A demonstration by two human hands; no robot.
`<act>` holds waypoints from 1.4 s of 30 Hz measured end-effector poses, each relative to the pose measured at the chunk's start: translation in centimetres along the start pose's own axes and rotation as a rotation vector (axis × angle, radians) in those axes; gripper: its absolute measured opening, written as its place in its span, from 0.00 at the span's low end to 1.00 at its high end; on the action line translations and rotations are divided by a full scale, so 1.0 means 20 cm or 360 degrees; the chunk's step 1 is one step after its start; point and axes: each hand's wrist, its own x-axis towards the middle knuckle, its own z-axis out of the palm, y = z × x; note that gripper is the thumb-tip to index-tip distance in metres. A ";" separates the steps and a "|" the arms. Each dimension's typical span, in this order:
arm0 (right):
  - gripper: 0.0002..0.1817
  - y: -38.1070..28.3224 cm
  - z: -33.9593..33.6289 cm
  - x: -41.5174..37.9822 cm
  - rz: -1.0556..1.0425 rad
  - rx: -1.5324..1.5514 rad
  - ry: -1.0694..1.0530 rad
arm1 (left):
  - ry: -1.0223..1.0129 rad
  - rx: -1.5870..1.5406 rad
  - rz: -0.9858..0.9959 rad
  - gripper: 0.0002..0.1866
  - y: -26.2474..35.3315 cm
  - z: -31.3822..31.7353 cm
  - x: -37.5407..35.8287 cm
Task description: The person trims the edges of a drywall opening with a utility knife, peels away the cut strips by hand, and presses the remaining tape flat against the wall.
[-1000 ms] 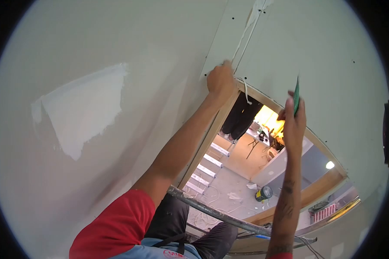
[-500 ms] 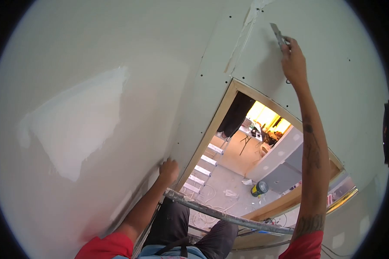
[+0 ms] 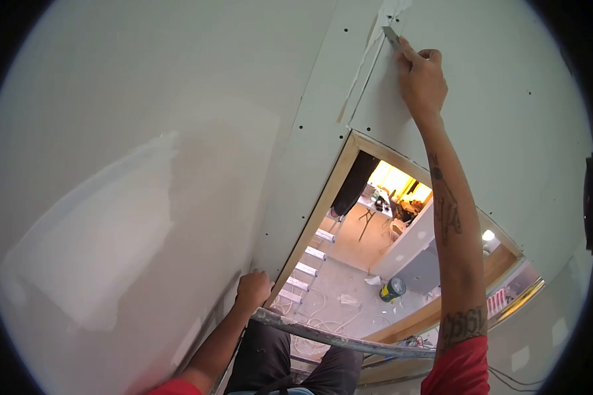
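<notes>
While the left hand (image 3: 254, 289) is curling closed against the drywall (image 3: 178, 99) beside the wooden door frame (image 3: 316, 214), the right hand (image 3: 420, 79) is reaching far up. It is gripping a putty knife (image 3: 391, 35), pressing its blade on the drywall seam (image 3: 366, 62).

White plaster patch (image 3: 92, 263) on the wall, ladder (image 3: 303, 266) and yellow-black container (image 3: 393, 289) through the wood-framed doorway (image 3: 323, 204).

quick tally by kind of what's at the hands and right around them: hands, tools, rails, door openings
hands: 2 (right hand gripping the tool, left hand against the pale green plasterboard wall)
tools: 1 (thin grey metal scraper blade, at the seam between boards)
rails: 1 (grey metal scaffold tube)
door openings: 1 (wood-framed doorway)
total: 5
</notes>
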 end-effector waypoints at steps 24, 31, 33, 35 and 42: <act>0.17 -0.04 0.05 -0.12 0.0020 -0.0022 -0.0141 | -0.0165 -0.0029 -0.0088 0.26 0.02 -0.09 -0.05; 0.16 -0.05 0.03 -0.19 -0.0040 -0.0003 -0.0091 | -0.0170 -0.0018 -0.0078 0.26 0.02 -0.09 -0.06; 0.17 -0.06 0.02 -0.26 -0.0154 -0.0039 -0.0202 | -0.0164 -0.0020 -0.0076 0.26 0.03 -0.10 -0.06; 0.18 -0.10 0.02 -0.33 -0.0080 -0.0018 -0.0233 | -0.0166 -0.0019 -0.0072 0.26 0.03 -0.09 -0.06; 0.19 0.02 0.05 -0.18 0.0025 0.0267 0.0123 | 0.0041 -0.0014 -0.0069 0.24 0.03 -0.07 -0.02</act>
